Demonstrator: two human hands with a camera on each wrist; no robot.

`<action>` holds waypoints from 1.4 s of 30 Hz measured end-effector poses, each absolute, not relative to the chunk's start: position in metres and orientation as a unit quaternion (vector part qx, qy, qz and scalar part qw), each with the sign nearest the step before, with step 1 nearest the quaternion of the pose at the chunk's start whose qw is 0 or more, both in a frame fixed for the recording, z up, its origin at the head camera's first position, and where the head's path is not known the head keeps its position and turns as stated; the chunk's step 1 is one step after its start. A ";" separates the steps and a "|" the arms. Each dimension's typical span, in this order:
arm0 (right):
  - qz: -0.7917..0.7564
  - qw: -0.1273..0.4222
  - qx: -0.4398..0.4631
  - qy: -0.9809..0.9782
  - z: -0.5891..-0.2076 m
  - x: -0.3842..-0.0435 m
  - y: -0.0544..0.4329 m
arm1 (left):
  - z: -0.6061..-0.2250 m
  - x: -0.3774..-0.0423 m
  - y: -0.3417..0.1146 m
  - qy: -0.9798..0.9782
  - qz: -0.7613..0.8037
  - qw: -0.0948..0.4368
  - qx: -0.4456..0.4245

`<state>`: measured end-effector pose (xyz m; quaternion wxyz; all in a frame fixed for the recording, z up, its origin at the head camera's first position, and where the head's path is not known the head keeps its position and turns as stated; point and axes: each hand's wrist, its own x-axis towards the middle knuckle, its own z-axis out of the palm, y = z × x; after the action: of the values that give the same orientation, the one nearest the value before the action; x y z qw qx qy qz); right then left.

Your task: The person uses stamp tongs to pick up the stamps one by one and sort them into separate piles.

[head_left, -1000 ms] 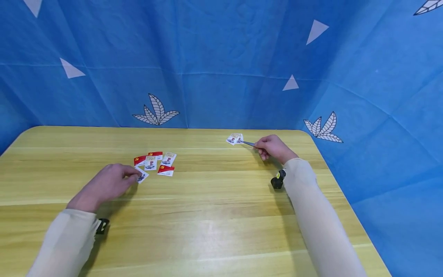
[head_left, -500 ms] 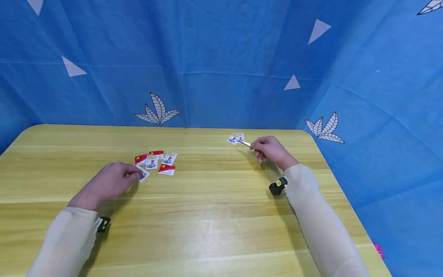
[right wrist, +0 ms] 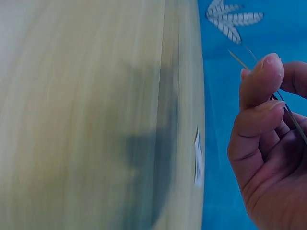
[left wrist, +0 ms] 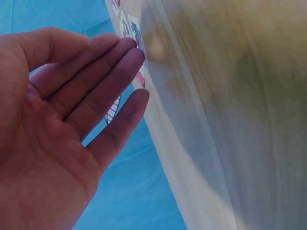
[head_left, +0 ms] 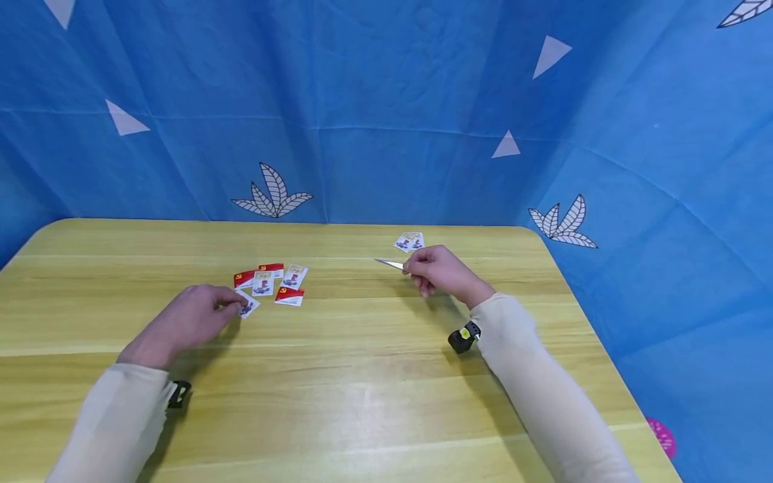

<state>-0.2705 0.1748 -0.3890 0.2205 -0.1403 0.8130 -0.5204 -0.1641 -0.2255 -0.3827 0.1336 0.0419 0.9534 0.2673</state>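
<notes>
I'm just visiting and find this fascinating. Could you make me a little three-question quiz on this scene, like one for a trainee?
1. Multiple choice. What does the right grip hold?
A) A pen
B) Tweezers
C) A spoon

2. Count. How many red-topped cards show in the cluster by the left grip?

3. True or false? The separate pair of picture cards, near the far edge of the table, lies closer to the left grip than to the right grip.

Key:
1. B
2. Three
3. False; the pair lies closer to the right grip.
</notes>
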 end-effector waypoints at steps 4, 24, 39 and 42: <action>-0.508 0.233 -0.165 0.812 -0.388 -0.265 0.161 | -0.385 -0.162 -0.227 0.953 0.266 0.135 0.043; -0.472 0.260 -0.224 0.812 -0.387 -0.251 0.114 | -0.384 -0.166 -0.224 0.961 0.246 0.116 0.056; -0.455 0.277 -0.263 0.804 -0.390 -0.244 0.071 | -0.382 -0.168 -0.222 0.960 0.246 0.123 0.051; -0.455 0.282 -0.267 0.801 -0.390 -0.242 0.063 | -0.382 -0.169 -0.223 0.960 0.245 0.124 0.052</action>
<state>-0.2423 0.0633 -0.3902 0.2824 -0.2667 0.8011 -0.4555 -0.1689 -0.2226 -0.3816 0.1236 0.0522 0.9602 0.2451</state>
